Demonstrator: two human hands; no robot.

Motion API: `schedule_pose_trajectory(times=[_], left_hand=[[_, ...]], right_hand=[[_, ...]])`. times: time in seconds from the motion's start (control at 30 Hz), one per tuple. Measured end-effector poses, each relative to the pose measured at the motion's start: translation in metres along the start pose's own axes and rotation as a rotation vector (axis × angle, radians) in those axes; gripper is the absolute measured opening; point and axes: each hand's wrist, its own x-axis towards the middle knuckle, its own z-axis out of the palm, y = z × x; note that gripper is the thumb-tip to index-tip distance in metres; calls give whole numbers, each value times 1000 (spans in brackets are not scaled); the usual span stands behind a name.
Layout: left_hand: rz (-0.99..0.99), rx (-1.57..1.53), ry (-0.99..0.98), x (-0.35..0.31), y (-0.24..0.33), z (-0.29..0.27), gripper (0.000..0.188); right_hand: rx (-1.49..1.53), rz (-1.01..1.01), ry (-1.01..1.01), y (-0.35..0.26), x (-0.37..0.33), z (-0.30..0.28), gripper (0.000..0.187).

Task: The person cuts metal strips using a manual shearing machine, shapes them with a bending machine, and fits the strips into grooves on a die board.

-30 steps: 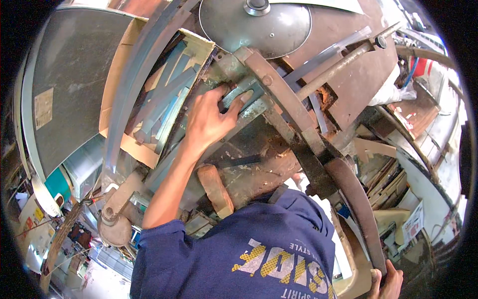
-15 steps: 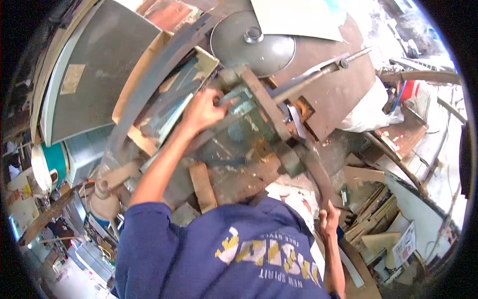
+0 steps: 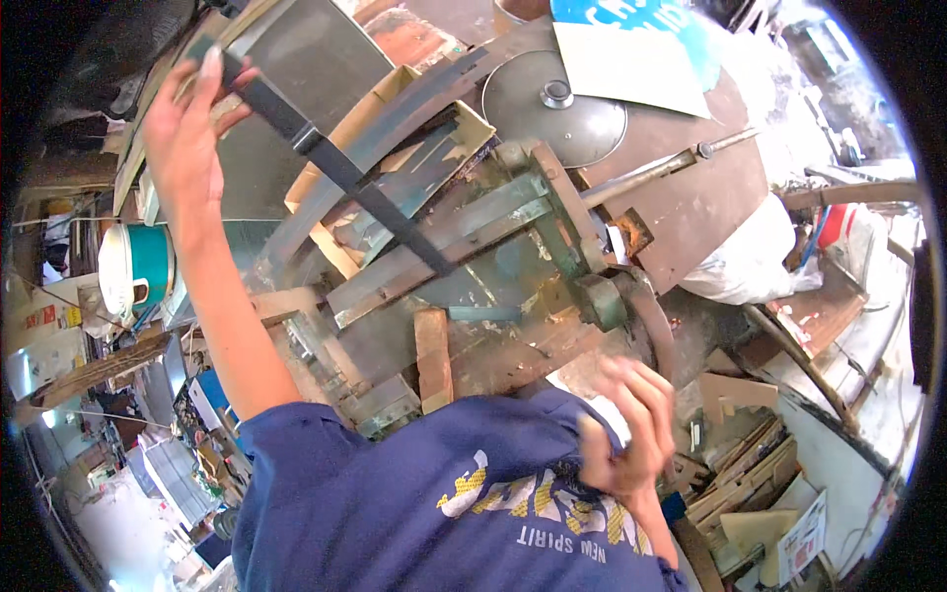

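At the upper left, my left hand (image 3: 192, 128) grips one end of a long, flat, dark bar (image 3: 360, 183) with a shiny band partway along it. The bar slants down to the right, its far end over the straight rail (image 3: 464, 242) of a worn greenish metal machine. Whether the bar touches the rail, I cannot tell. My right hand (image 3: 636, 424) is raised in front of my shirt, fingers apart and loosely bent, with nothing visible in it. Beyond it is the machine's curved dark rim (image 3: 656, 331), close to a round hub (image 3: 600, 301).
A shallow box of strips (image 3: 424, 163) lies behind the rail. Farther back are a round metal lid (image 3: 552, 104) and a white sheet (image 3: 631, 69). A wooden block (image 3: 431, 355) stands on the near side. Wood offcuts (image 3: 740, 474) are piled at the right, near a white bag (image 3: 745, 261).
My left hand has moved from the machine's rail to the upper left and now holds the dark bar. My right hand has let go of the curved rim and risen.
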Motion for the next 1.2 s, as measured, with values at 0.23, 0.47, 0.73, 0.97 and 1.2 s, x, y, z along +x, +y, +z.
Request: schedule_pose_trajectory(times=[0.23, 0.47, 0.73, 0.97, 1.2], left_hand=[[-169, -416, 173, -39, -41, -50, 24], [494, 1039, 432, -80, -12, -20, 28], [287, 489, -523, -119, 12, 39, 7], [-211, 444, -351, -139, -103, 62, 13], [-204, 392, -364, -171, -140, 81, 25]], right_hand=[[209, 144, -312, 0, 107, 72, 38], [437, 355, -439, 2, 117, 65, 15], [-205, 66, -79, -17, 121, 2, 42], [-31, 782, -313, 118, -96, -75, 56], [40, 1281, -195, 98, -199, -63, 48]])
